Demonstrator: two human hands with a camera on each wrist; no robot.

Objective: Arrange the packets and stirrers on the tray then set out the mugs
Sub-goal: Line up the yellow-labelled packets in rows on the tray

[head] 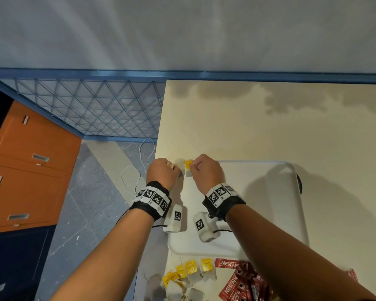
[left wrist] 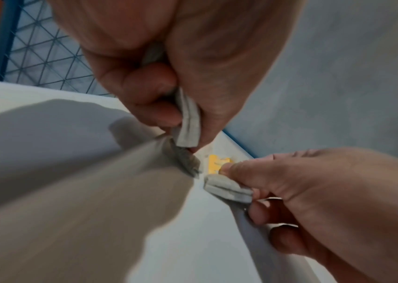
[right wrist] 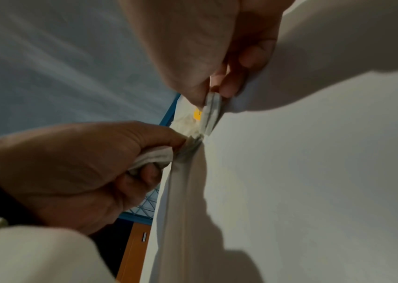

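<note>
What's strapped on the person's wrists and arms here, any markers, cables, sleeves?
Both forearms are bare, no sleeves. The left wrist band and the right wrist band are black straps, each carrying a row of white tiles printed with black square fiducial codes. Under each wrist hangs a white, rounded camera box, left and right, with its own code tile and a thin black cable.

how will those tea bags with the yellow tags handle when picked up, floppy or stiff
Probably floppy and light: the tea bag pinched in the left hand bends around the fingers. The one in the right hand carries a yellow tag on a string, which may dangle or snag. The loose bags in the pile look tangled, so several might lift together.
</note>
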